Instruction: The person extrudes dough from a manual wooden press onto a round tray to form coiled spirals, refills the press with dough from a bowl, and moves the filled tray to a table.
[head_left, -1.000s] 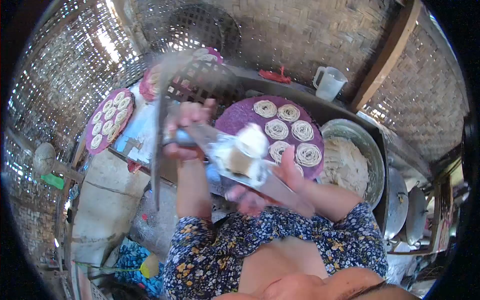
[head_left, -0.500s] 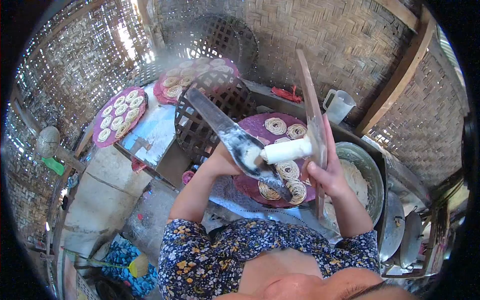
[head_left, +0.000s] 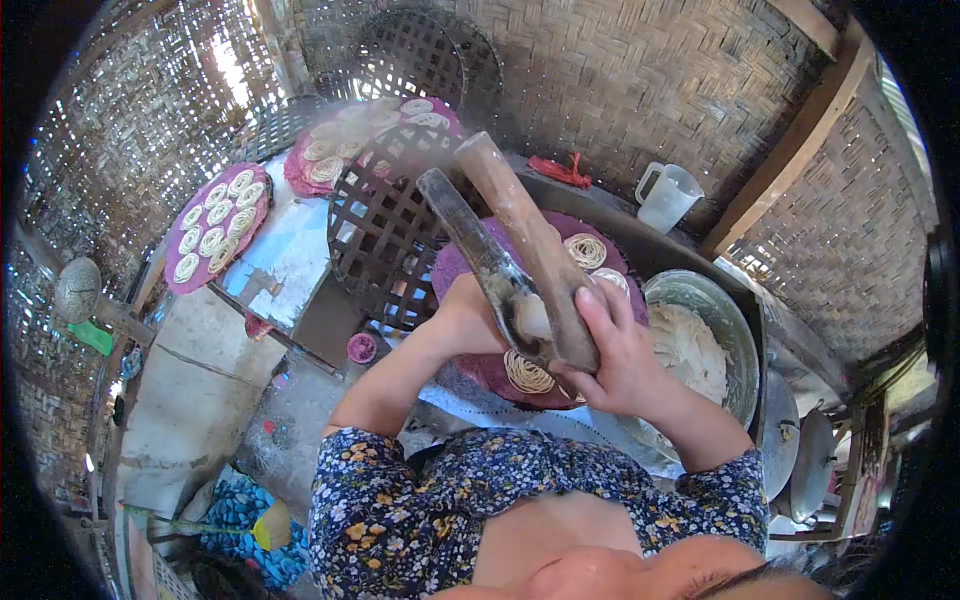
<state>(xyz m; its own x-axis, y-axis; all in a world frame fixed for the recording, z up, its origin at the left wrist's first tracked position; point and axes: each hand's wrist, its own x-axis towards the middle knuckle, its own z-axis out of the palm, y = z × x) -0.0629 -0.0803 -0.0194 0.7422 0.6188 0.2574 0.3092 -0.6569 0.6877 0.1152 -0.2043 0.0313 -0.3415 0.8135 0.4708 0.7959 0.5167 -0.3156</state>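
Note:
A two-part wooden hand press is held over a round purple tray (head_left: 470, 375). My left hand (head_left: 472, 318) is closed around its dark lower piece (head_left: 462, 225), partly hidden behind it. My right hand (head_left: 622, 355) grips the lighter brown upper bar (head_left: 525, 235) near its lower end. Between the two pieces a short bit of the white plunger (head_left: 532, 316) shows; the rest sits inside the lower piece. Coiled noodle nests lie on the tray, one nest (head_left: 527, 373) below the press and another nest (head_left: 586, 250) beyond it. The press covers others.
A metal basin (head_left: 745, 345) of pale dough (head_left: 690, 350) stands at the right. Behind it are a clear plastic jug (head_left: 668, 198) and a red plastic bag (head_left: 560, 172). Further trays of nests (head_left: 220, 225) sit at the left, near a dark woven basket lid (head_left: 385, 235).
The white plunger, mostly exposed before, has gone into the lower piece. My right hand has brought the upper bar left, and it now lies close along the lower piece.

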